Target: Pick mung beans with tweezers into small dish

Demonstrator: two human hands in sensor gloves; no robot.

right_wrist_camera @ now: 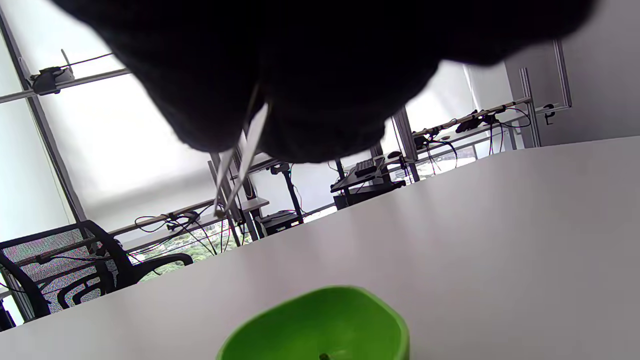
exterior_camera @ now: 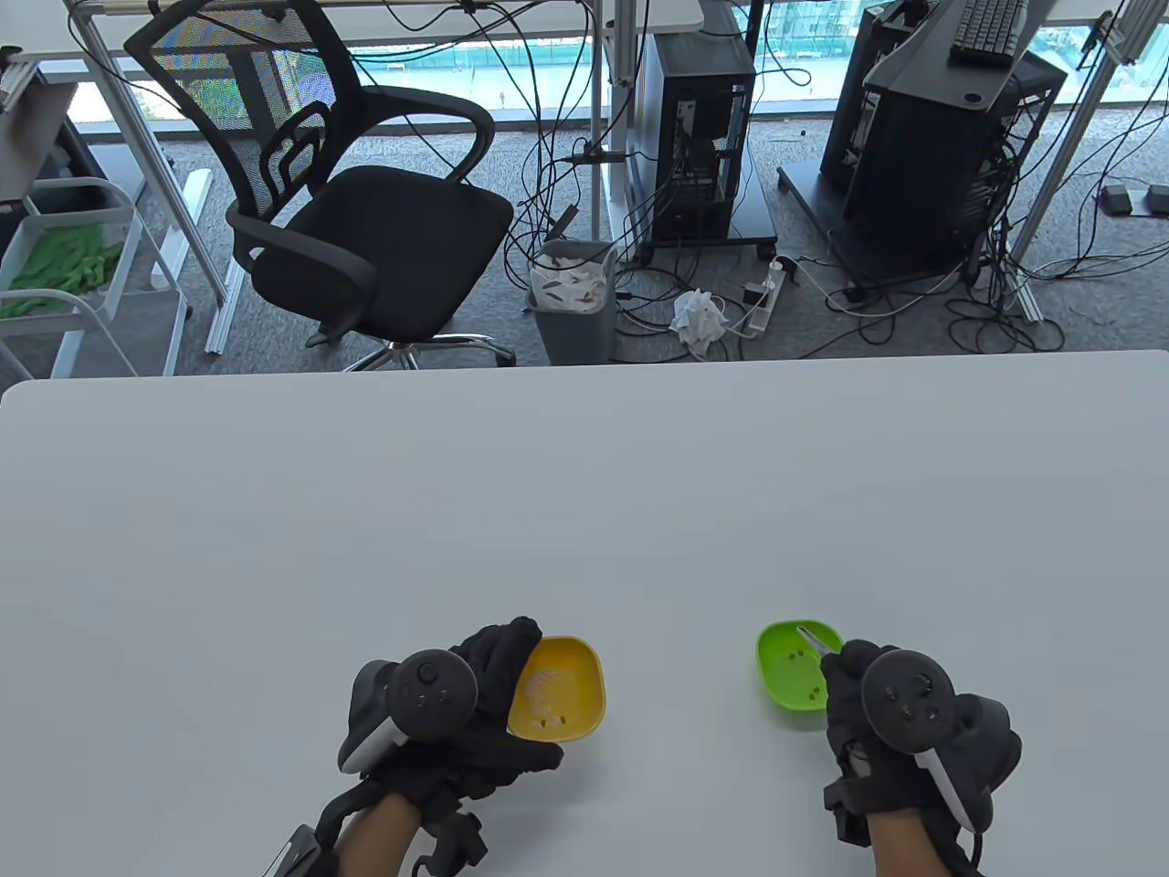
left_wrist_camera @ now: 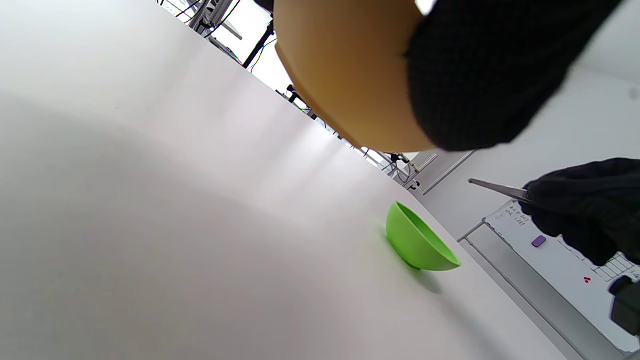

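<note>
A yellow dish (exterior_camera: 566,685) sits near the table's front, left of centre, with a few dark mung beans (exterior_camera: 548,722) at its near side. My left hand (exterior_camera: 500,681) grips its left rim. In the left wrist view its underside (left_wrist_camera: 345,70) shows, tilted up under my fingers (left_wrist_camera: 490,65). A green dish (exterior_camera: 790,676) stands to the right with a few beans inside. My right hand (exterior_camera: 845,662) pinches metal tweezers (exterior_camera: 815,639), tips over the green dish. In the right wrist view the tweezers (right_wrist_camera: 240,160) hang above the green dish (right_wrist_camera: 325,325), tips close together. I cannot tell if they hold a bean.
The white table (exterior_camera: 584,512) stretches far beyond both dishes. Past its far edge are an office chair (exterior_camera: 356,210), a bin (exterior_camera: 573,301), computer towers and cables on the floor.
</note>
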